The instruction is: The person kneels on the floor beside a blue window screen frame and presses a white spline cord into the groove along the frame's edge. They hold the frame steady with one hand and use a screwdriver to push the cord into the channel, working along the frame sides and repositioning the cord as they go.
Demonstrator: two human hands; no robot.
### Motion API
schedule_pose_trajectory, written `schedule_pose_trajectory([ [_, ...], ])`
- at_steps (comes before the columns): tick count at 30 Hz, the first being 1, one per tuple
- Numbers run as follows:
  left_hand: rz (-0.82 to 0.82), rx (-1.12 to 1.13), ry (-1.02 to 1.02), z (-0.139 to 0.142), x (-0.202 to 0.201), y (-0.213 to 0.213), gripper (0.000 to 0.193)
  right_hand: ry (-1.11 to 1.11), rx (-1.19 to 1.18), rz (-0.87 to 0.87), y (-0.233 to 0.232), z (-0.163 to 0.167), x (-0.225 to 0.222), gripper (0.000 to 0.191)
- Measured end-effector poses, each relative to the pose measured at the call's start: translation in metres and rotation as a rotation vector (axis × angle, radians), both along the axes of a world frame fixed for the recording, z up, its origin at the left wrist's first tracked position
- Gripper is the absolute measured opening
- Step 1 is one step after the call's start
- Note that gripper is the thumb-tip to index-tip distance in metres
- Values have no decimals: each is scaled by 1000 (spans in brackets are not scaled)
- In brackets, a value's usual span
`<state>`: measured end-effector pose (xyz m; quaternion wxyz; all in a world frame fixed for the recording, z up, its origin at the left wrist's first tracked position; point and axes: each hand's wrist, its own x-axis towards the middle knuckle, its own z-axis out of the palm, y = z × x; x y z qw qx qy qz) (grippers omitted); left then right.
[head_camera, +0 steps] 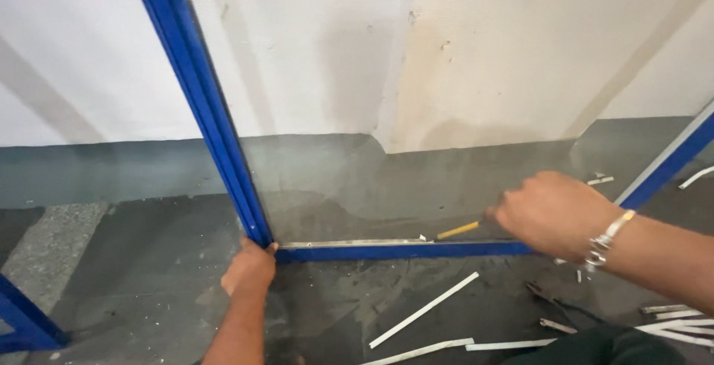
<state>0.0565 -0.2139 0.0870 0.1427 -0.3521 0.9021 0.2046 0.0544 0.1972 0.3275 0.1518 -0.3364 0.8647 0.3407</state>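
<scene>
One blue metal frame (212,112) carrying a fine mesh screen (357,97) is standing upright on the grey floor (134,261), leaning toward the white wall (74,53). The left hand (249,267) is gripping its lower corner, fingers wrapped tight on the blue bar. The right hand (550,212), wearing one silver bracelet (606,237), is pressing one yellow-handled tool (459,230) into the bottom rail's channel, fingers closed around it. About seven white strips (424,310) are lying scattered on the floor nearby, and one dark pair of pliers (543,294) is resting among them.
</scene>
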Motion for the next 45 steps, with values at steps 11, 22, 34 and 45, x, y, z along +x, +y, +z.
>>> schedule_pose_trajectory([
  [11, -67, -65, 5, 5, 6, 1, 65, 418, -242, 272, -33, 78, -1, 45],
  [22, -37, -38, -26, 16, 16, 6, 74, -154, -165, -504, -46, 57, 52, 26],
  [34, -34, 8, -7, 16, 17, 10, 74, 148, -289, -636, 46, -27, 53, 35],
  [45, -60, -10, -22, 17, 19, 11, 77, 133, -612, -788, 6, 9, 65, 33],
])
